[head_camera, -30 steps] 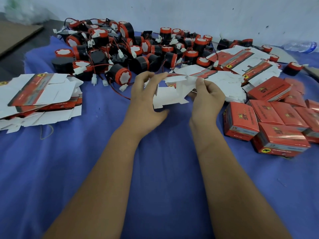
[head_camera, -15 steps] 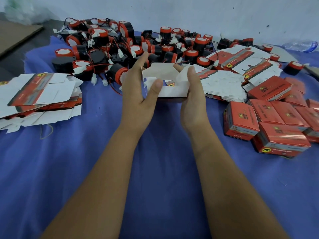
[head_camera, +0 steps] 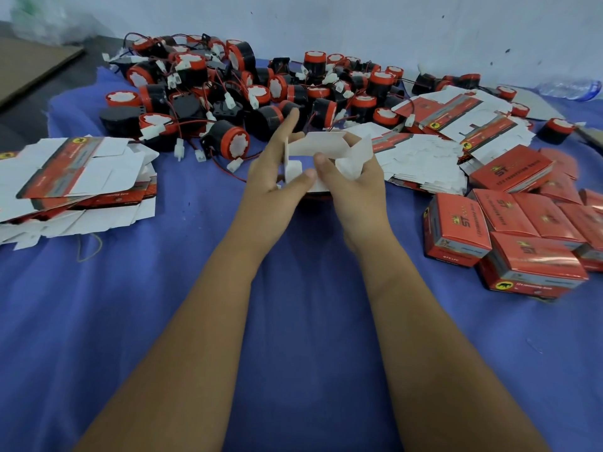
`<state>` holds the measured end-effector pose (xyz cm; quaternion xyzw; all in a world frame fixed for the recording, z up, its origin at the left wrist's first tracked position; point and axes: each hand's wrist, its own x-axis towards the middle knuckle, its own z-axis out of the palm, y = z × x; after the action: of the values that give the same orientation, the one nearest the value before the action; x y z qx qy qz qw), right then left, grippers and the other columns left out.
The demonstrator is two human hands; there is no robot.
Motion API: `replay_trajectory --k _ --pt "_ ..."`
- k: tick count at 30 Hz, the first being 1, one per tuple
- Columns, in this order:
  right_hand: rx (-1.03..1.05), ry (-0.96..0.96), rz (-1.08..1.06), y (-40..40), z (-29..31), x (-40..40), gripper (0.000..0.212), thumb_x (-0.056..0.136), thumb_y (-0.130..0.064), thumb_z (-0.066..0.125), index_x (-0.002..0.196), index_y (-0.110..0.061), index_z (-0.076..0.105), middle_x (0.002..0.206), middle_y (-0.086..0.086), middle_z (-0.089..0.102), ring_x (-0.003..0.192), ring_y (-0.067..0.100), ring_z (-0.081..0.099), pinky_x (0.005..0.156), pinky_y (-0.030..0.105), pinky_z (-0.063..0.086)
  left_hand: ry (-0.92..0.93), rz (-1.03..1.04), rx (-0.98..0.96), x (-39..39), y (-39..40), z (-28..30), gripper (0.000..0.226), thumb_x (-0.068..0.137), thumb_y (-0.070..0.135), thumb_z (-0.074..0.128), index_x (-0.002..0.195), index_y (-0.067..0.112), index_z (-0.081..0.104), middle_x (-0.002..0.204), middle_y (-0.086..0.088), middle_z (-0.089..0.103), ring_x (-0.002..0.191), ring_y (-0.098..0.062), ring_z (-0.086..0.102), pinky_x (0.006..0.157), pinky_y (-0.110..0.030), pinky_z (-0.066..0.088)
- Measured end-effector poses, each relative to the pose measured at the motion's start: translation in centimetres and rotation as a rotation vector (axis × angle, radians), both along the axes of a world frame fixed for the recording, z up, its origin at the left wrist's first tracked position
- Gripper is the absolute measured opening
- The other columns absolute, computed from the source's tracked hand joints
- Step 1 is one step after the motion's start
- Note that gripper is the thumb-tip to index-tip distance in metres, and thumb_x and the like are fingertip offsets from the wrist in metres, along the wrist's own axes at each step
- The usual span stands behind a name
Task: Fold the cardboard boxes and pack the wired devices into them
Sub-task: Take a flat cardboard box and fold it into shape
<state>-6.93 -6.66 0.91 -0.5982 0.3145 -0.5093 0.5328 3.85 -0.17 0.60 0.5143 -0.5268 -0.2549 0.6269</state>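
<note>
Both hands hold one half-folded cardboard box (head_camera: 318, 148), white inside, above the blue cloth at the middle. My left hand (head_camera: 277, 177) grips its left side, thumb pressing a small flap inward, index finger raised. My right hand (head_camera: 354, 182) grips the right side, thumb on the front wall, a loose flap standing over its fingers. A heap of black-and-red round wired devices (head_camera: 235, 93) with white connectors lies behind the box.
Flat unfolded box blanks (head_camera: 71, 177) lie stacked at the left, more blanks (head_camera: 440, 138) at the right rear. Several folded red boxes (head_camera: 522, 230) sit at the right. A blue cloth (head_camera: 293, 321) covers the table; a plastic bottle (head_camera: 571, 88) lies by the wall.
The blank was lifted from the pile and opened into a box shape. The hands have drawn closer together, and the left thumb now pushes a side flap inward.
</note>
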Motion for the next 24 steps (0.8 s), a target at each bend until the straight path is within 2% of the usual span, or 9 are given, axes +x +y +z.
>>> replay_trajectory --k 3,5,8,10,12,14,17,21,24 --pt "-0.014 0.032 -0.049 -0.4 -0.2 -0.1 0.039 0.089 -0.003 0.066 0.126 -0.008 0.057 0.122 0.011 0.064 0.115 0.025 0.060 0.100 0.044 0.050 -0.009 -0.035 0.010 -0.5 -0.3 0.3 0.061 0.099 0.017 0.048 0.154 0.027 0.023 0.138 0.013 0.045 0.118 0.015 0.046 0.099 -0.010 0.039" --pt "-0.019 0.050 -0.080 -0.6 -0.4 0.1 0.036 0.089 -0.004 0.066 0.124 -0.011 0.059 0.121 0.007 0.065 0.115 0.021 0.060 0.100 0.040 0.050 0.059 -0.072 -0.001 -0.8 -0.2 0.4 0.054 0.103 0.031 0.034 0.155 0.025 0.018 0.149 0.011 0.040 0.131 0.010 0.041 0.105 -0.008 0.033" --pt "-0.014 0.044 -0.125 -0.7 -0.6 0.2 0.028 0.091 -0.007 0.062 0.118 -0.015 0.063 0.115 0.001 0.068 0.108 0.014 0.062 0.090 0.026 0.052 0.069 -0.113 0.000 -0.7 0.0 -0.2 0.045 0.110 0.021 0.018 0.154 0.022 0.020 0.160 0.007 0.028 0.145 0.001 0.026 0.119 -0.021 0.023" --pt "0.001 0.018 -0.126 -0.8 -0.6 0.2 0.021 0.095 -0.010 0.058 0.115 -0.015 0.064 0.109 -0.002 0.069 0.102 0.009 0.062 0.082 0.018 0.051 0.019 -0.110 0.033 -0.5 -0.1 -0.2 0.045 0.109 0.017 0.024 0.154 0.021 0.024 0.158 0.012 0.028 0.141 0.010 0.027 0.116 -0.014 0.023" --pt "0.018 -0.013 -0.123 -0.8 -0.8 0.2 0.018 0.099 -0.014 0.053 0.113 -0.013 0.065 0.105 -0.002 0.069 0.099 0.010 0.063 0.081 0.020 0.052 0.003 -0.109 0.050 -0.4 -0.1 -0.2 0.046 0.108 0.018 0.032 0.153 0.025 0.028 0.152 0.019 0.033 0.129 0.023 0.030 0.106 -0.004 0.026" --pt "0.022 -0.041 -0.120 -0.7 -0.8 0.3 0.020 0.101 -0.014 0.049 0.113 -0.011 0.064 0.105 0.001 0.069 0.100 0.012 0.064 0.083 0.023 0.052 0.027 -0.091 0.053 -0.4 -0.2 -0.2 0.047 0.107 0.018 0.038 0.152 0.030 0.029 0.149 0.019 0.037 0.122 0.028 0.033 0.102 -0.002 0.030" --pt "0.023 -0.059 -0.099 -0.5 -0.8 0.5 0.021 0.102 -0.015 0.047 0.113 -0.015 0.064 0.108 0.002 0.069 0.103 0.014 0.065 0.087 0.026 0.054 0.111 -0.039 0.033 -0.4 -0.5 -0.3 0.051 0.106 0.018 0.043 0.148 0.039 0.025 0.140 0.021 0.043 0.116 0.026 0.042 0.097 -0.005 0.037" --pt "0.046 -0.126 -0.056 0.0 -0.5 0.9 0.020 0.102 -0.015 0.046 0.110 -0.021 0.064 0.111 0.003 0.069 0.107 0.017 0.065 0.090 0.030 0.055 0.194 -0.010 0.066 -0.6 -0.9 -0.3 0.047 0.106 0.031 0.041 0.151 0.035 0.028 0.127 0.034 0.044 0.110 0.023 0.047 0.095 -0.006 0.041" --pt "0.071 -0.139 0.012 0.2 -0.1 0.7 0.021 0.100 -0.015 0.049 0.105 -0.025 0.066 0.106 -0.002 0.070 0.104 0.016 0.065 0.088 0.030 0.054 0.189 0.028 0.073 -0.5 -0.8 -0.7 0.038 0.106 0.033 0.042 0.143 0.038 0.037 0.124 0.030 0.050 0.103 0.019 0.054 0.090 -0.009 0.046"
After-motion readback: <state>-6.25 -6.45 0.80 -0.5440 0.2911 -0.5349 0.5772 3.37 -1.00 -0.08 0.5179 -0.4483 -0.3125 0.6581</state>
